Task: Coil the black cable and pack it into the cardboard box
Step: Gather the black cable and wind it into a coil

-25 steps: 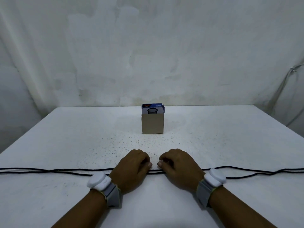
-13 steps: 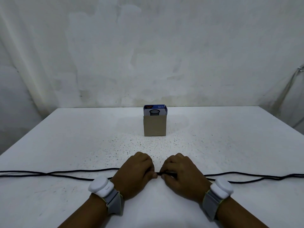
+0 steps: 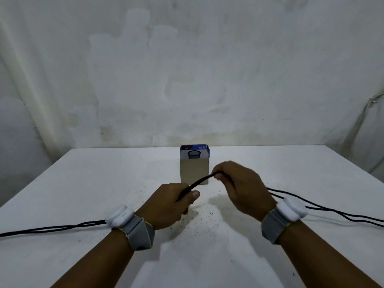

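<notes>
Worktop: white speckled worktop [image 3: 83, 183], bare to both side edges.
Count: one thin black cable [image 3: 198, 182], one brown cardboard box [image 3: 194, 171], upright and open-topped.
Left hand [image 3: 168, 204]: fingers closed on cable.
Right hand [image 3: 243, 188]: pinches it, raised before box.
Cable: doubled strands trail off both sides.
</notes>
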`<state>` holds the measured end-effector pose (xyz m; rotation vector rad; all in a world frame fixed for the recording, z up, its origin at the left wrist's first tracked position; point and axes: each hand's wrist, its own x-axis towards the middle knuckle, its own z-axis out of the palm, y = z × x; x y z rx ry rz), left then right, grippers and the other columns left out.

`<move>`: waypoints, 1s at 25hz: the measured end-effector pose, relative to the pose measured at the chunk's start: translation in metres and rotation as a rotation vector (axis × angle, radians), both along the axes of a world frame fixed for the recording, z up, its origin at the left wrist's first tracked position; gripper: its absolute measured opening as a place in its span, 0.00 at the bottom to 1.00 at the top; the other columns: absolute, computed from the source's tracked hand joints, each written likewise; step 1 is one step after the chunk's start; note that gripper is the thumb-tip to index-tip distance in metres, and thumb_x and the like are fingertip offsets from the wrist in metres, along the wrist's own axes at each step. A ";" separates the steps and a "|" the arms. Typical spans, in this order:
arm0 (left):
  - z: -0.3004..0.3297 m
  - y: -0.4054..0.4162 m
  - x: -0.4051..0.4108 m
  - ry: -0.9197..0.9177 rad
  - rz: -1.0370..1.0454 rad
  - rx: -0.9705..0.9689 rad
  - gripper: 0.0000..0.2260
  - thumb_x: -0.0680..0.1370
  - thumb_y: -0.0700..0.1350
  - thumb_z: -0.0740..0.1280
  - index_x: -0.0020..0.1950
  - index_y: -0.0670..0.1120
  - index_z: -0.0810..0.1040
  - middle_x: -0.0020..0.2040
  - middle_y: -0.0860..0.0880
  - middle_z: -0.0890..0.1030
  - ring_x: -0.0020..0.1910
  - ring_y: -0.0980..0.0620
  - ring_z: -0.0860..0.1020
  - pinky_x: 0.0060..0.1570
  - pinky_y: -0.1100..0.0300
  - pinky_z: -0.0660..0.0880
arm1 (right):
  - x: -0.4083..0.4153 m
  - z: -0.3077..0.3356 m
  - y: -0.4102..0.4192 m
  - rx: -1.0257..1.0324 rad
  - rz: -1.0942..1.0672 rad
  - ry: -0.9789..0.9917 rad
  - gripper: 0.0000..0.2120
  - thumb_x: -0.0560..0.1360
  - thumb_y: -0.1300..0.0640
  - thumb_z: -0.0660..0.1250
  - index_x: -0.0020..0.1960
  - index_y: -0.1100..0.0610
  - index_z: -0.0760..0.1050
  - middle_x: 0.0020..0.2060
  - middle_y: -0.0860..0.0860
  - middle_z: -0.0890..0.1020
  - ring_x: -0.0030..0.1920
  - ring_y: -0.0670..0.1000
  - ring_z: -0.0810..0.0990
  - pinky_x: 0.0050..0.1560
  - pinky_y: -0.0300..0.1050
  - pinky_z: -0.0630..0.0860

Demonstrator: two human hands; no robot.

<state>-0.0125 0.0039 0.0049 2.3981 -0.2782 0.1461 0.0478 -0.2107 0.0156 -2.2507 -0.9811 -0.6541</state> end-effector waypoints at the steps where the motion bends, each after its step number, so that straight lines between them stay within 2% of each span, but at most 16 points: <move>1: 0.006 -0.001 0.001 0.024 0.002 -0.061 0.18 0.74 0.64 0.56 0.37 0.53 0.75 0.28 0.54 0.79 0.23 0.58 0.76 0.31 0.63 0.75 | 0.005 0.009 -0.001 0.030 -0.013 -0.035 0.07 0.79 0.52 0.59 0.52 0.50 0.75 0.43 0.46 0.80 0.40 0.44 0.75 0.41 0.41 0.74; 3: 0.015 -0.002 0.002 0.045 0.006 -0.128 0.19 0.73 0.64 0.57 0.33 0.52 0.75 0.25 0.53 0.77 0.21 0.58 0.74 0.27 0.65 0.74 | 0.013 0.023 -0.005 0.104 -0.044 -0.098 0.06 0.79 0.53 0.60 0.52 0.51 0.75 0.43 0.47 0.81 0.41 0.45 0.76 0.41 0.40 0.74; 5: 0.021 -0.002 0.003 0.066 -0.001 -0.138 0.22 0.73 0.65 0.58 0.30 0.51 0.75 0.22 0.54 0.74 0.19 0.58 0.72 0.24 0.66 0.71 | 0.022 0.032 -0.008 0.205 -0.093 -0.130 0.06 0.78 0.55 0.61 0.51 0.52 0.76 0.43 0.47 0.82 0.42 0.48 0.78 0.41 0.44 0.76; 9: 0.027 -0.001 -0.001 0.194 -0.104 -0.201 0.23 0.74 0.64 0.60 0.27 0.50 0.74 0.19 0.54 0.71 0.17 0.56 0.67 0.21 0.66 0.67 | 0.038 0.036 -0.014 0.426 -0.184 -0.069 0.05 0.79 0.59 0.64 0.49 0.52 0.78 0.37 0.46 0.81 0.38 0.47 0.79 0.39 0.46 0.76; 13: 0.039 -0.004 -0.005 0.296 -0.268 -0.442 0.21 0.76 0.58 0.64 0.28 0.47 0.73 0.19 0.50 0.68 0.16 0.53 0.63 0.20 0.66 0.63 | 0.048 0.019 -0.012 0.477 -0.300 0.005 0.05 0.78 0.57 0.65 0.47 0.50 0.79 0.35 0.46 0.82 0.35 0.48 0.79 0.36 0.48 0.77; 16: 0.051 -0.010 -0.007 0.340 -0.346 -0.708 0.19 0.77 0.54 0.63 0.30 0.44 0.73 0.18 0.51 0.65 0.15 0.54 0.60 0.20 0.67 0.60 | 0.045 -0.007 -0.002 0.428 -0.356 0.103 0.05 0.78 0.52 0.65 0.48 0.49 0.81 0.37 0.46 0.85 0.37 0.49 0.81 0.39 0.50 0.80; 20: 0.061 -0.018 -0.003 0.288 -0.377 -0.898 0.19 0.79 0.53 0.60 0.33 0.43 0.74 0.19 0.50 0.66 0.15 0.56 0.60 0.20 0.67 0.58 | 0.027 -0.039 0.017 0.234 -0.332 0.160 0.09 0.79 0.49 0.63 0.52 0.49 0.81 0.41 0.49 0.86 0.40 0.52 0.83 0.42 0.49 0.80; 22: 0.063 -0.023 0.000 0.246 -0.366 -0.975 0.17 0.78 0.52 0.60 0.36 0.43 0.77 0.20 0.50 0.69 0.15 0.56 0.62 0.19 0.67 0.60 | 0.015 -0.047 0.027 0.112 -0.308 0.154 0.12 0.79 0.47 0.60 0.53 0.48 0.80 0.43 0.48 0.87 0.40 0.52 0.83 0.41 0.47 0.79; 25: 0.057 -0.029 0.006 0.166 -0.308 -1.002 0.13 0.77 0.49 0.61 0.42 0.44 0.82 0.25 0.48 0.74 0.19 0.52 0.71 0.21 0.63 0.71 | -0.004 -0.052 0.039 -0.032 -0.246 0.155 0.17 0.79 0.43 0.55 0.53 0.48 0.80 0.42 0.49 0.86 0.40 0.53 0.83 0.41 0.45 0.77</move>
